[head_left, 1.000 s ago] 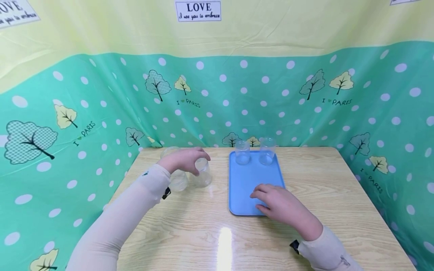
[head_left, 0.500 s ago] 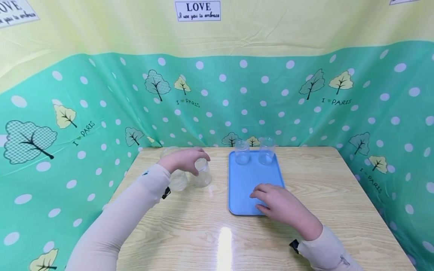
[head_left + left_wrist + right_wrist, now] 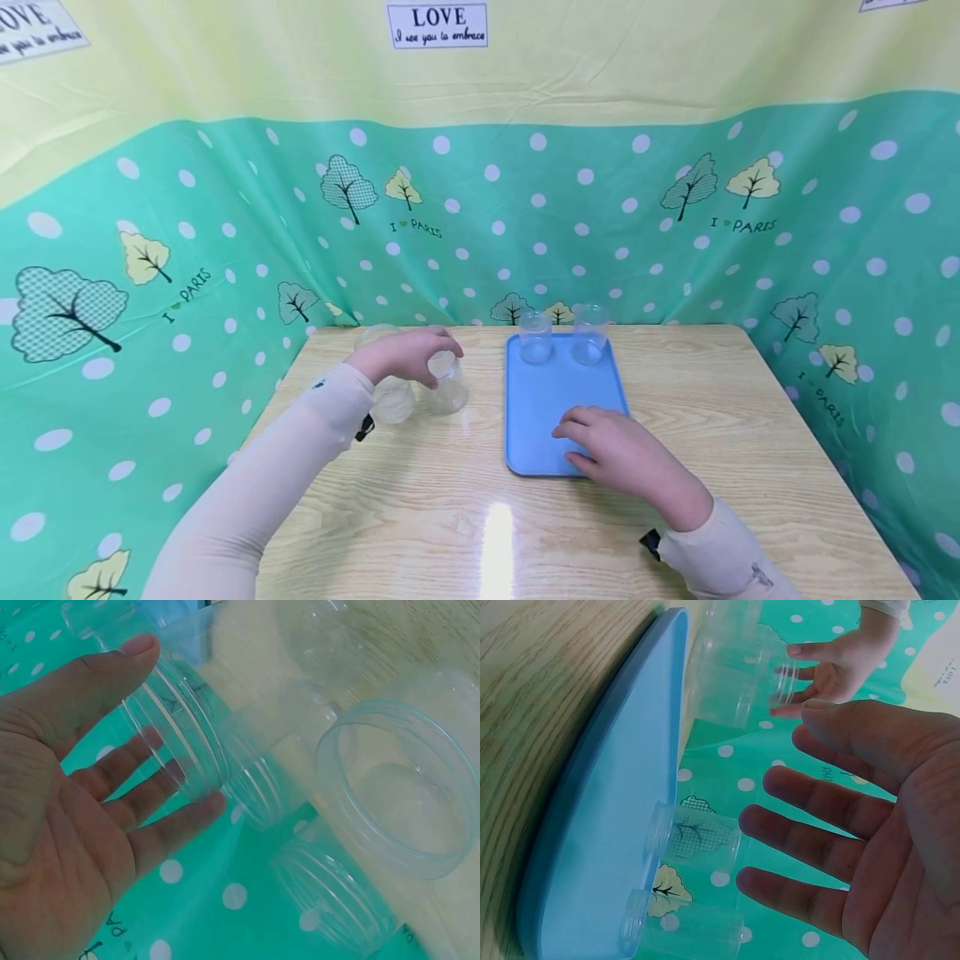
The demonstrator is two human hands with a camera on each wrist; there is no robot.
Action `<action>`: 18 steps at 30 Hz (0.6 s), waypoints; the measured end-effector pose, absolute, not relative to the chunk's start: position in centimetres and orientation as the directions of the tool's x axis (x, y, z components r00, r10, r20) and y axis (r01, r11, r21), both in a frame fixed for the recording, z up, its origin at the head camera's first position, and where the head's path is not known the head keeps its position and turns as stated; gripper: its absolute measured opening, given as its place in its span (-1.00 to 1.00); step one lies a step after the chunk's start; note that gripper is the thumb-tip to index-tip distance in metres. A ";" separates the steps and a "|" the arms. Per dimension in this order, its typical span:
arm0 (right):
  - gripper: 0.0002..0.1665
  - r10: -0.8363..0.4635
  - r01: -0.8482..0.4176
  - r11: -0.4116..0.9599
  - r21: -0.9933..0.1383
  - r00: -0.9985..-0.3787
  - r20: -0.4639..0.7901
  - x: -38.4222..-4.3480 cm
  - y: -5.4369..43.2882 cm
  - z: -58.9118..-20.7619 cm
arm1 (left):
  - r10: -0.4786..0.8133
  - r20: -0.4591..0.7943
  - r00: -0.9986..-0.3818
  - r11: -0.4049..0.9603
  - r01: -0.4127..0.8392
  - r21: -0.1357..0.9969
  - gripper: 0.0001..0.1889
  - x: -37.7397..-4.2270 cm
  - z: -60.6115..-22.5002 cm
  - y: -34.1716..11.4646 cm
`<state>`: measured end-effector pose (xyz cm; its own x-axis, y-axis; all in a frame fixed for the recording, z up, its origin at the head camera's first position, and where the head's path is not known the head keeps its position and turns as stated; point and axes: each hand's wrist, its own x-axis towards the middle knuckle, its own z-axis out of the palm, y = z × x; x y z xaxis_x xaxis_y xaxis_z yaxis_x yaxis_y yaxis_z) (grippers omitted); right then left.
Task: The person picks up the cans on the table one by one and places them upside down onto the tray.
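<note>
My left hand [image 3: 408,354] is at the mouth of a clear plastic jar [image 3: 450,396] standing on the table at left. In the left wrist view, the thumb lies on one side of the jar's ridged neck [image 3: 199,739] and the curled fingers on the other. More clear jars stand close by, including one [image 3: 393,402] below the wrist and one [image 3: 375,335] partly hidden behind the hand. Over the near right part of a blue tray [image 3: 547,408], my right hand [image 3: 626,450] hovers with relaxed, spread fingers and holds nothing.
Two clear jars, a left one [image 3: 536,337] and a right one [image 3: 591,340], stand upright along the tray's far end. A green dotted curtain [image 3: 480,225] hangs behind and on both sides of the wooden table [image 3: 420,517].
</note>
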<state>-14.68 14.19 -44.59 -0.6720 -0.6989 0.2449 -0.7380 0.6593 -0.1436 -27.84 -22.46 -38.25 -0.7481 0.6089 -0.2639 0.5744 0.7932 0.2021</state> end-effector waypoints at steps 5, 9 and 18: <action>-0.67 -0.696 -0.735 0.661 -0.150 -0.676 0.242 -14.7 14.3 -44.5 | 0.610 -0.267 -0.746 0.793 0.576 0.199 -0.33 -27.5 -38.0 -22.4; -0.67 -0.694 -0.733 0.662 -0.155 -0.678 0.243 -14.7 14.3 -44.4 | 0.614 -0.265 -0.744 0.789 0.577 0.210 -0.33 -27.2 -37.7 -22.4; -0.67 -0.689 -0.728 0.667 -0.155 -0.683 0.242 -14.7 14.4 -44.2 | 0.616 -0.238 -0.751 0.788 0.577 0.215 -0.34 -27.1 -37.5 -23.0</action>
